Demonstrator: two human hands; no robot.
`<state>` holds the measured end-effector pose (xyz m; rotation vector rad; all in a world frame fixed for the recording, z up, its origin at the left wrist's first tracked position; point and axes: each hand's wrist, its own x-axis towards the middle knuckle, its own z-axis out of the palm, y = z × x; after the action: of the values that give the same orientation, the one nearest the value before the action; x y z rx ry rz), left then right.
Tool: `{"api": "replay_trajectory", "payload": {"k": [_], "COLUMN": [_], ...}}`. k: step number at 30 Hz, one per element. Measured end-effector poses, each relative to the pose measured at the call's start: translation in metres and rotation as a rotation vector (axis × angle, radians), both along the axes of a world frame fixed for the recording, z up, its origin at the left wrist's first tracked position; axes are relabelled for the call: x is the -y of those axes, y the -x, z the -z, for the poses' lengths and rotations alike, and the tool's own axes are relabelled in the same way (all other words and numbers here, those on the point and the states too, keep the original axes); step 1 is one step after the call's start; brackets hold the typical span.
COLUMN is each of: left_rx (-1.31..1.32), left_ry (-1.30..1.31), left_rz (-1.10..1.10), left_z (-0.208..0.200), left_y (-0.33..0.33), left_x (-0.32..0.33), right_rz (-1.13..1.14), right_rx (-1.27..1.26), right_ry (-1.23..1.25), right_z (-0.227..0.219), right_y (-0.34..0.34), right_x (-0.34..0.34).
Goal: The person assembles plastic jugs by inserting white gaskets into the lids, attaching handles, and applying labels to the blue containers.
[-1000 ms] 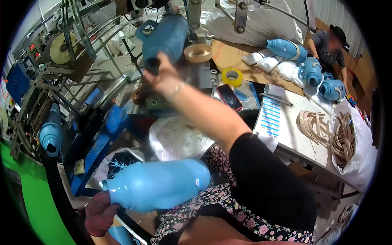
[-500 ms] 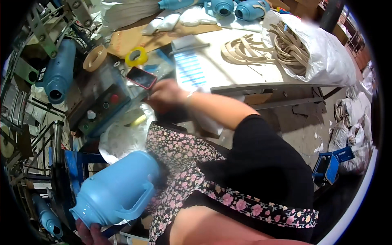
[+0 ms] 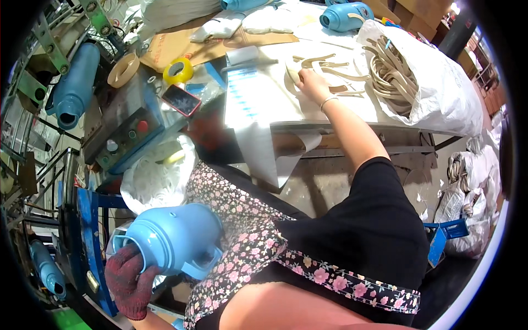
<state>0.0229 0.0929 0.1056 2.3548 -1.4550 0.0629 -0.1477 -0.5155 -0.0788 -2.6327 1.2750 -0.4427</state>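
Observation:
A light-blue plastic thermos jug shell [image 3: 179,234] with a side handle lies tilted against my floral apron, its open mouth toward the lower left. My left hand [image 3: 129,280], in a dark red knit glove, grips it at the mouth, the fingertips hidden inside the rim. On the table, my bare right hand [image 3: 313,87] is closed in a pinch on a curved beige strap [image 3: 292,69]. Several more loose beige straps [image 3: 333,65] lie just beyond and beside that hand. To their right, a white sack [image 3: 440,91] spills a thick bundle of similar straps.
A red-edged phone [image 3: 181,100], yellow tape roll [image 3: 177,70] and control box [image 3: 129,132] with buttons stand left of the table. Another blue jug [image 3: 77,82] sits in the machine frame. A white bag [image 3: 159,179] is above my lap. A blue stool [image 3: 443,236] stands right.
My right hand has moved right from beside the phone to the straps. My left hand has turned the jug, and its glove now shows. One blue jug at the back is gone from view.

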Motion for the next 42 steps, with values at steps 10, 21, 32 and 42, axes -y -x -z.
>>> {"api": "replay_trajectory", "payload": {"k": [10,21,32,42], "left_rx": [-0.143,-0.382,-0.646,-1.305], "left_ry": [0.592,0.753,0.345,1.289], "left_rz": [0.100,-0.003,-0.400,-0.557], "left_z": [-0.014,-0.032,0.066,0.102], "left_y": [-0.023,-0.092,-0.083,-0.054], "left_x": [-0.028,0.086,-0.006,0.017], "right_rz": [-0.304,-0.797,-0.811,-0.579], "right_rx": [1.055,0.762,0.626,0.518], "right_ry": [-0.833,-1.575,-1.685,-1.965], "right_z": [-0.095,-0.139,-0.077,-0.073], "right_y": [-0.046,-0.198,-0.215,-0.208], "right_x": [-0.004,-0.344,-0.351,-0.360]}}
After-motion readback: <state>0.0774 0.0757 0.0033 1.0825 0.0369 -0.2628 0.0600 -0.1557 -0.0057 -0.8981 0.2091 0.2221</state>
